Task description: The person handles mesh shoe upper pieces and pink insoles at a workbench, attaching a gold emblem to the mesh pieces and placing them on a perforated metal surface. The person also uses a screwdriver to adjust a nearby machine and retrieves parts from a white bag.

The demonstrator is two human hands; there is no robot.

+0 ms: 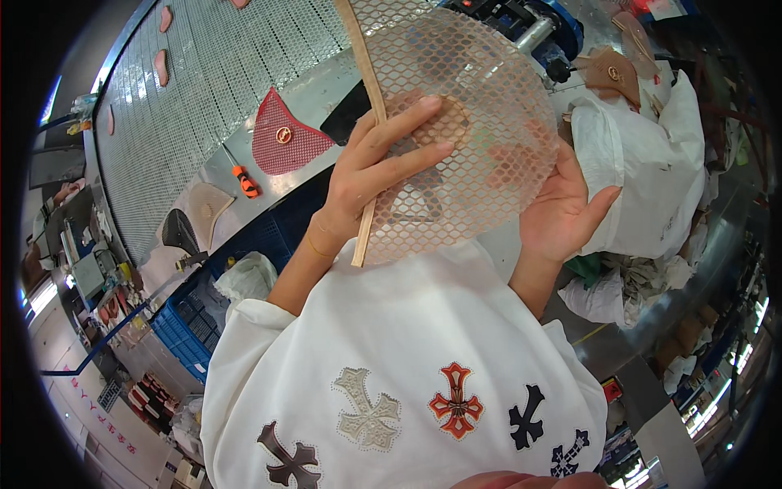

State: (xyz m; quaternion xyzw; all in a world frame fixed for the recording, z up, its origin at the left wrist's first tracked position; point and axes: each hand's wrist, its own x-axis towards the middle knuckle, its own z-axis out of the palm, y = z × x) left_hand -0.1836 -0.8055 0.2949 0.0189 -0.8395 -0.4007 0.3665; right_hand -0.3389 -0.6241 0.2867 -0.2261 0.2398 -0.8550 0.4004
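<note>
In front of my chest is a rounded, see-through beige mesh piece (497, 106) with a tan binding strip (366, 57) along its straight left side. My left hand (362, 167) grips it across the strip, index and middle fingers spread over the mesh, the thumb mostly hidden. Under the right edge, my right hand (562, 208) is palm up. Its fingers reach behind the mesh and show faintly through it, while the thumb sticks out apart to the right. Left of my left hand lies a red mesh piece (277, 151) with a round gold emblem (283, 135).
A mesh conveyor belt (212, 73) carries small pink pieces (161, 68). Near its edge lie an orange-handled tool (246, 182) and beige and black pieces (208, 208). A blue crate (183, 330) stands below. White sacks (643, 163) and a blue-black machine (521, 24) are at right.
</note>
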